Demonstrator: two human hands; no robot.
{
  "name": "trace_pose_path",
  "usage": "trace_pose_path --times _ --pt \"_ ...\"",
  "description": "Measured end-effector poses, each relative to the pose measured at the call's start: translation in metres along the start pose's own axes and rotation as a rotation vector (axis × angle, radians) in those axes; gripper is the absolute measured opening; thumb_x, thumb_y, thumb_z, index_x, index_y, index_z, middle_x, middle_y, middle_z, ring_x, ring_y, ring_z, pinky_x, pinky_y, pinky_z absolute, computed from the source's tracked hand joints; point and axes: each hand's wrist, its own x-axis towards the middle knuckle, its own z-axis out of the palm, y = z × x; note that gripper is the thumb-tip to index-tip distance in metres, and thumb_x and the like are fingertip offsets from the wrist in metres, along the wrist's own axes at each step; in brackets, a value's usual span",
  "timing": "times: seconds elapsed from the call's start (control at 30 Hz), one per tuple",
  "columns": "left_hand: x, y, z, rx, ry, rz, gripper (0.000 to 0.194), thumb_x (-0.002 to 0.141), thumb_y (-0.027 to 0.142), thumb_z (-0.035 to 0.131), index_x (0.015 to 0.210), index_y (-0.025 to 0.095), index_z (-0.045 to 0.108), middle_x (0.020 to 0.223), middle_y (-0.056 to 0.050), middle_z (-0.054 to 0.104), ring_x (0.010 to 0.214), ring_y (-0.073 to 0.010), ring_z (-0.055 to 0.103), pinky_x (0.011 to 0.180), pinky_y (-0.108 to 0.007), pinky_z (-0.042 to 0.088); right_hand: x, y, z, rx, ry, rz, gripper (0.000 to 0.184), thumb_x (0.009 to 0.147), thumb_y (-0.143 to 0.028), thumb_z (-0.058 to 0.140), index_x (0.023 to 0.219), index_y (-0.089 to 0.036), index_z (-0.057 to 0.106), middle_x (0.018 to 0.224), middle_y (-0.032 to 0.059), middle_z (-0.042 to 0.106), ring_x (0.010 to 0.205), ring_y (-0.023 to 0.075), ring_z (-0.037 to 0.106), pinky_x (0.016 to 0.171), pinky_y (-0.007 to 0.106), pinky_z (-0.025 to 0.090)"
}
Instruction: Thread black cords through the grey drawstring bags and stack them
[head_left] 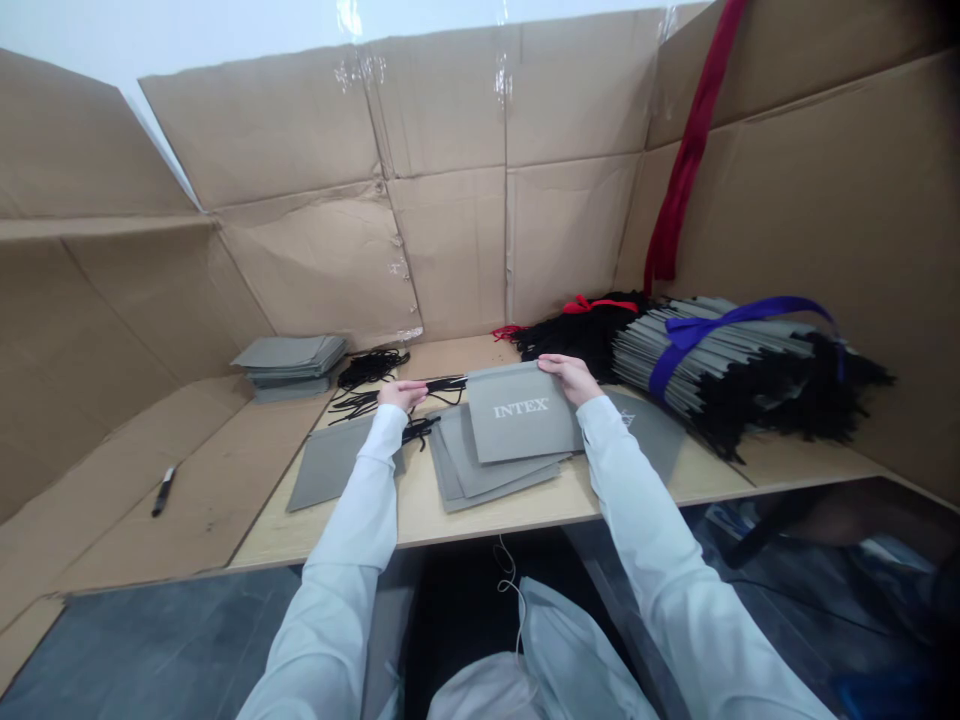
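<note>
A grey fabric pouch [517, 408] printed INTEX is raised a little over the table, its upper right corner pinched by my right hand [571, 376]. My left hand [405, 394] is closed on a black cord [447, 384] that runs toward the pouch's upper left corner. Whether the cord enters the pouch's top hem is too small to tell. Below the raised pouch lies a loose stack of grey pouches [457, 470]. Another grey pouch [330, 465] rests under my left forearm, with loose black cords [356, 403] near that hand.
A neat stack of grey pouches [291, 362] stands at the back left beside a heap of black cords [371, 367]. A pouch bundle tied with purple ribbon [720, 345] sits right. Cardboard walls [450, 240] enclose the table; a marker [163, 491] lies left, red strips [690, 150] hang right.
</note>
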Motion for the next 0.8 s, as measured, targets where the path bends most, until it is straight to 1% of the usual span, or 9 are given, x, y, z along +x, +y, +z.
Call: trace_pose_path --times 0.1,0.23,0.33,0.47,0.67,0.8 --pt "0.002 0.001 -0.005 0.021 0.017 0.058 0.016 0.046 -0.003 0.066 0.061 0.003 0.061 0.053 -0.008 0.06 0.055 -0.0154 0.06 0.075 -0.033 0.049 0.001 0.0 0.0 -0.028 -0.019 -0.009 0.027 0.045 -0.013 0.069 0.072 -0.015 0.064 0.064 0.0016 0.063 0.056 0.0101 0.054 0.058 0.022 0.043" --pt "0.007 0.002 -0.011 -0.091 -0.022 0.018 0.017 0.049 -0.006 0.063 0.062 0.004 0.06 0.058 -0.009 0.062 0.06 -0.0156 0.061 0.075 -0.031 0.049 0.001 0.0 -0.001 -0.04 -0.028 0.007 0.027 0.045 -0.013 0.069 0.071 -0.015 0.064 0.063 0.0014 0.063 0.055 0.0096 0.054 0.058 0.022 0.043" --pt "0.01 0.002 -0.014 -0.106 -0.027 0.007 0.017 0.051 -0.009 0.059 0.062 0.004 0.06 0.059 -0.008 0.062 0.061 -0.0148 0.061 0.075 -0.03 0.049 0.001 0.001 0.0 -0.043 -0.042 0.018 0.026 0.046 -0.012 0.069 0.071 -0.015 0.064 0.063 0.0013 0.063 0.056 0.0094 0.054 0.058 0.022 0.043" --pt "0.012 0.0 -0.014 -0.094 0.001 0.011 0.017 0.053 -0.011 0.055 0.061 0.004 0.06 0.058 -0.008 0.061 0.064 -0.0146 0.061 0.075 -0.029 0.049 0.002 0.002 0.0 -0.047 -0.063 0.009 0.024 0.046 -0.011 0.069 0.069 -0.015 0.064 0.064 0.0017 0.063 0.059 0.0095 0.055 0.061 0.021 0.042" --pt "0.011 0.001 -0.011 -0.053 0.004 -0.017 0.019 0.054 -0.011 0.053 0.061 0.005 0.059 0.058 -0.007 0.061 0.064 -0.0149 0.06 0.074 -0.03 0.049 0.001 0.002 -0.001 -0.042 -0.031 0.012 0.025 0.046 -0.011 0.069 0.07 -0.015 0.064 0.061 0.0011 0.062 0.056 0.0099 0.054 0.06 0.023 0.043" --pt "0.011 0.001 -0.009 -0.046 0.059 0.003 0.018 0.052 -0.011 0.054 0.057 0.006 0.058 0.054 -0.006 0.059 0.064 -0.015 0.06 0.073 -0.03 0.05 0.001 0.003 0.0 -0.048 -0.037 0.003 0.024 0.045 -0.011 0.069 0.069 -0.015 0.064 0.062 0.0014 0.062 0.058 0.01 0.055 0.061 0.022 0.043"
